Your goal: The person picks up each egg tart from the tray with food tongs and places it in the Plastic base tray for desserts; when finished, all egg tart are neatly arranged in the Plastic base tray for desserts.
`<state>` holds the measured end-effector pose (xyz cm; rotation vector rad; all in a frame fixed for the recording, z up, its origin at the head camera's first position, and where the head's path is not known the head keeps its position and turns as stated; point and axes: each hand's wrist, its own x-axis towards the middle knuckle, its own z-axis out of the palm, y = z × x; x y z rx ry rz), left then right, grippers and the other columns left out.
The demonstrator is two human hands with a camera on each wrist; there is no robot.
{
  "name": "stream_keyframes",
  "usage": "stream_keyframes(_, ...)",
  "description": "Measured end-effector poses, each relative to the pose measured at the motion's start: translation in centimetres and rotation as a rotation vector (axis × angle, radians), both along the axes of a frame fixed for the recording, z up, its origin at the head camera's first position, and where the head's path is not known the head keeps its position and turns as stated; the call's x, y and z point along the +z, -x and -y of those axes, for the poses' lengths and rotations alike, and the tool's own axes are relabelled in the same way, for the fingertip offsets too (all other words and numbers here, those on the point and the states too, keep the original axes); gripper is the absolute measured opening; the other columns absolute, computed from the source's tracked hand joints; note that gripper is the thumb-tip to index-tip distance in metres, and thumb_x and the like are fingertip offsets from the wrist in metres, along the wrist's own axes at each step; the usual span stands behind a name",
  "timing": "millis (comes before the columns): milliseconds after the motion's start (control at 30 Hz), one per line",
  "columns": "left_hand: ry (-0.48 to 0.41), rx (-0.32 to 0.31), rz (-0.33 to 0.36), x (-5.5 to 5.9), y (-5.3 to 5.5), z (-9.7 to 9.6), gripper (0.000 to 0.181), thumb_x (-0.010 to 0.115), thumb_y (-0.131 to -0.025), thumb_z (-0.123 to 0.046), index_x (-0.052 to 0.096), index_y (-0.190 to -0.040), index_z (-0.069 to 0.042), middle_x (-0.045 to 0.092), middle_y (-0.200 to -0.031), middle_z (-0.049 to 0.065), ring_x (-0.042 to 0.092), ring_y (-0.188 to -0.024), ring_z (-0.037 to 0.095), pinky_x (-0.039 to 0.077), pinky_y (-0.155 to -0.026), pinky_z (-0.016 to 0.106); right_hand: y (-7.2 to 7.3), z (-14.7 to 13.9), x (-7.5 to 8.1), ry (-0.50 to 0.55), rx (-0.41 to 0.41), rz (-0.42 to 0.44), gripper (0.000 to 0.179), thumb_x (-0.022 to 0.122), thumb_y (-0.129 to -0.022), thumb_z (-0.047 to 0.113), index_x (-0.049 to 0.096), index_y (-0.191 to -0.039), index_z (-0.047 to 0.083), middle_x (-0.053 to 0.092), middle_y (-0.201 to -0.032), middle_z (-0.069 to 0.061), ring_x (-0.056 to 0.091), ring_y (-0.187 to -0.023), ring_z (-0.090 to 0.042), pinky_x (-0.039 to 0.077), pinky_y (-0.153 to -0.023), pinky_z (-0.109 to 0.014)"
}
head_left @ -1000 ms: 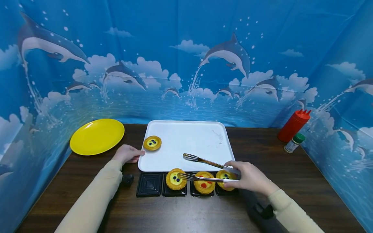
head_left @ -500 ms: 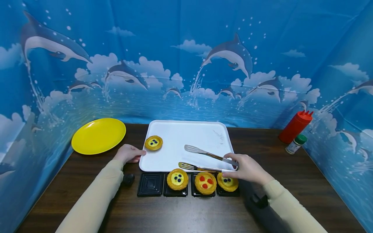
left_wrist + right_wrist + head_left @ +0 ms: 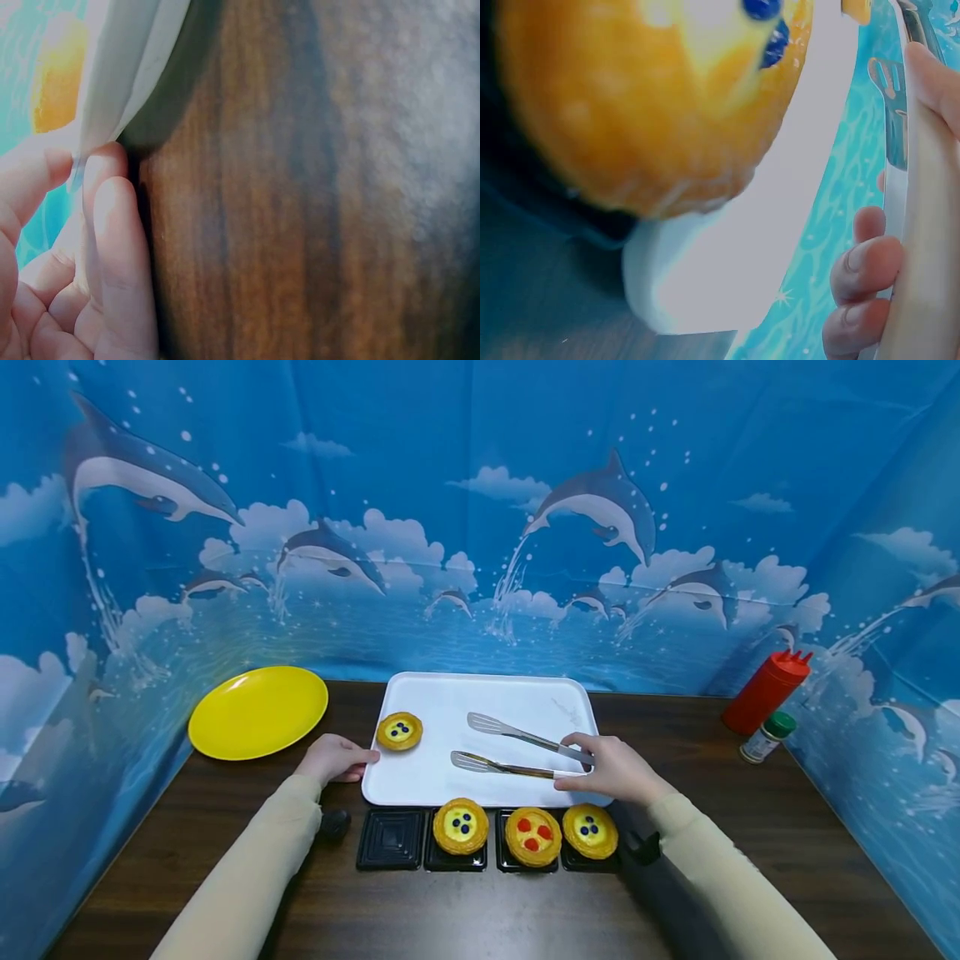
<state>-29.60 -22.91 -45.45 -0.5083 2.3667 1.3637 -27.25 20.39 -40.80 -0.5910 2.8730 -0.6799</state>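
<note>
My left hand (image 3: pixel 333 758) pinches the left rim of a white tray (image 3: pixel 495 693); the left wrist view shows its thumb and fingers on either side of the rim. A blueberry-topped tart (image 3: pixel 400 731) sits at the tray's left. Over the tray's right part, my right hand (image 3: pixel 618 768) holds metal tongs (image 3: pixel 525 737), their arms spread with nothing between the tips. In front of the tray, black square holders bear a blueberry tart (image 3: pixel 461 827), a tart with red pieces (image 3: pixel 533 837) and another blueberry tart (image 3: pixel 590 831). The leftmost holder (image 3: pixel 390 841) bears no tart.
A yellow plate (image 3: pixel 258 714) lies at the back left of the dark wooden table (image 3: pixel 480 918). At the back right stand a red squeeze bottle (image 3: pixel 767 693) and a green-capped jar (image 3: pixel 767 737). A blue dolphin-print cloth (image 3: pixel 450 527) hangs behind.
My right hand has moved the tongs away from above the tarts, back and slightly left over the tray. My left hand stays on the tray rim. The tarts keep their places.
</note>
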Motion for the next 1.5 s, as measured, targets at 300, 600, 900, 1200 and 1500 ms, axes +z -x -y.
stream_keyframes(300, -0.002, 0.006, -0.005, 0.0, -0.1, 0.0, 0.042, 0.073, -0.084, -0.031, 0.066, -0.107, 0.003, 0.066, -0.074, 0.006, 0.061, -0.061, 0.012, 0.053, -0.063, 0.018, 2.1, 1.5, 0.2, -0.037, 0.012, -0.008, 0.065, 0.078, -0.071, 0.049, 0.06, -0.124, 0.016, 0.067, -0.103, -0.009, 0.054, -0.073, -0.016, 0.05, -0.062, -0.028)
stream_keyframes(600, 0.001, -0.01, -0.022, 0.1, -0.4, -0.1, 0.043, 0.072, -0.084, -0.031, 0.066, -0.108, 0.004, 0.067, -0.078, 0.007, 0.063, -0.062, 0.013, 0.054, -0.064, 0.018, 4.1, 2.1, 0.2, -0.068, 0.004, -0.006, 0.068, 0.078, -0.07, 0.051, 0.059, -0.126, 0.017, 0.065, -0.112, -0.01, 0.057, -0.082, -0.018, 0.054, -0.073, -0.037)
stream_keyframes(900, 0.001, 0.001, -0.014, 0.2, -0.4, -0.2, 0.04, 0.072, -0.085, -0.031, 0.067, -0.107, 0.003, 0.066, -0.075, 0.006, 0.062, -0.061, 0.011, 0.053, -0.064, 0.018, 5.4, 2.9, 0.0, -0.11, 0.017, 0.006, 0.065, 0.077, -0.071, 0.052, 0.059, -0.125, 0.019, 0.064, -0.114, -0.008, 0.058, -0.088, -0.02, 0.053, -0.081, -0.042)
stream_keyframes(1200, 0.014, 0.012, -0.019, 0.1, -0.6, -0.4, 0.038, 0.072, -0.085, -0.03, 0.068, -0.105, 0.003, 0.065, -0.073, 0.006, 0.061, -0.06, 0.012, 0.053, -0.063, 0.018, 6.3, 4.4, -0.6, -0.099, 0.037, 0.055, 0.064, 0.077, -0.071, 0.052, 0.059, -0.124, 0.021, 0.062, -0.118, -0.008, 0.058, -0.098, -0.021, 0.051, -0.085, -0.042)
stream_keyframes(1500, 0.018, 0.018, -0.011, 0.2, -0.5, -0.1, 0.039, 0.071, -0.085, -0.03, 0.067, -0.107, 0.002, 0.065, -0.073, 0.006, 0.061, -0.06, 0.012, 0.053, -0.064, 0.017, 6.5, 6.1, -0.4, -0.083, 0.095, 0.07, 0.063, 0.078, -0.071, 0.05, 0.059, -0.124, 0.021, 0.063, -0.116, -0.006, 0.057, -0.098, -0.02, 0.05, -0.085, -0.04)
